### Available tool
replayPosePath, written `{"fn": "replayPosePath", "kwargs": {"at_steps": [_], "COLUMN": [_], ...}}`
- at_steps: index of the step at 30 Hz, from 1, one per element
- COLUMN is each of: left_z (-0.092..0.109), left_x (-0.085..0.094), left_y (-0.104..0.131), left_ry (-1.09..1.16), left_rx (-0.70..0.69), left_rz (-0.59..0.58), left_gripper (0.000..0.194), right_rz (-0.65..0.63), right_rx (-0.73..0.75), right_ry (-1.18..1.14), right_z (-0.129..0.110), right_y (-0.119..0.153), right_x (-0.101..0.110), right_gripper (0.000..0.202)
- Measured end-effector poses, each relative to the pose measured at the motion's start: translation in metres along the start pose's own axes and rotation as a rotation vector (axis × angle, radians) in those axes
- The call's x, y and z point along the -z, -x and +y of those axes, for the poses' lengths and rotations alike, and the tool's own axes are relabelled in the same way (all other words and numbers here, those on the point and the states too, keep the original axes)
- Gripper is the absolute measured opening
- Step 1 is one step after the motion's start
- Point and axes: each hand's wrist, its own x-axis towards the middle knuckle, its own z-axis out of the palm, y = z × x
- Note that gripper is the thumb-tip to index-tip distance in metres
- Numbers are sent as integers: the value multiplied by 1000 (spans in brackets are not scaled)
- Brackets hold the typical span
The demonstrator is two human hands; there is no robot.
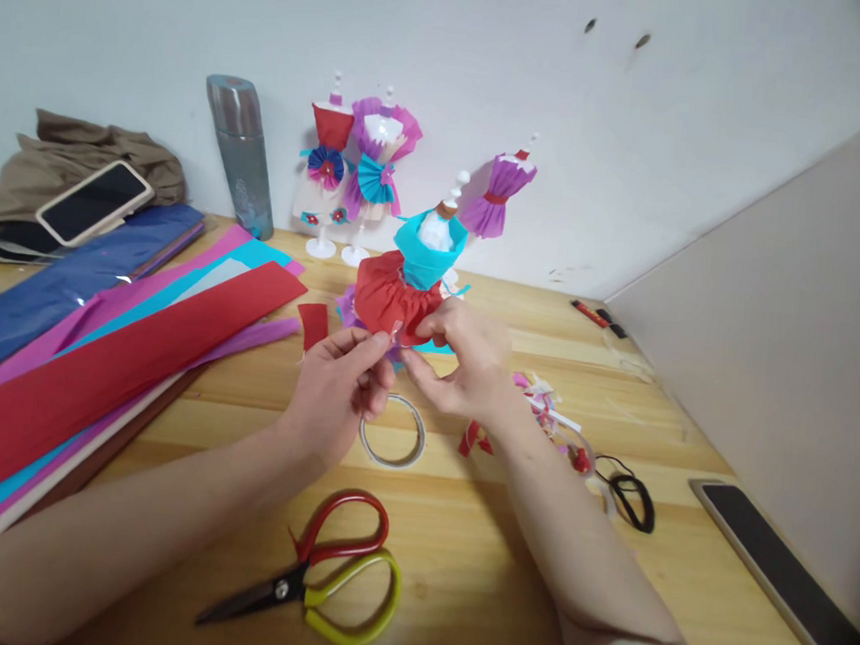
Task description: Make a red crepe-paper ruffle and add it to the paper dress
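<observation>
You have bright, diffuse light on the wall. Soft shadows darken the worktop toward its near edge. Glare marks the blue wrapper at far left. Lens distortion stretches your margins; right corners blacken. Your hands appear slightly soft.

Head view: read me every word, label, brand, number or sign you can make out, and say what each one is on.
No text can be read anywhere.
Grey bottle: faint pale marking on its lower body, too blurred to read.
Red pen-like stick: any print is too small to read.
Red-and-blue dress: no lettering that I can make out.
</observation>
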Motion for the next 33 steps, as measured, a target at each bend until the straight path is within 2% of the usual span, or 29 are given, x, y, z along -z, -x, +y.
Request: {"fn": "replayPosePath", "kwargs": {"at_steps": [9,12,16,22,33], "left_z": [-3,-4,-5,-8,-16], "left_x": [1,1,0,-2,0], "left_y": [-1,-2,-2,-1,-1], "left_ry": [9,8,-3,-28,-69], "left_rx": [-21,-26,-42,-86,-125], "left_rz": [-16,-16,-3,12,6], "left_gripper": [32,32,35,38,39], "right_rz": [17,49,75,66,1], "right_rx": [86,81,-15,-72,-65], "right_ry": [130,78,-89,-232,-197], "right_z": [1,0,-3,-7,-6], "right_y": [-1,-1,-2,-4,-3], "right_x": [-3,-3,-3,-2,-4], "right_gripper": [14,17,17,17,17]}}
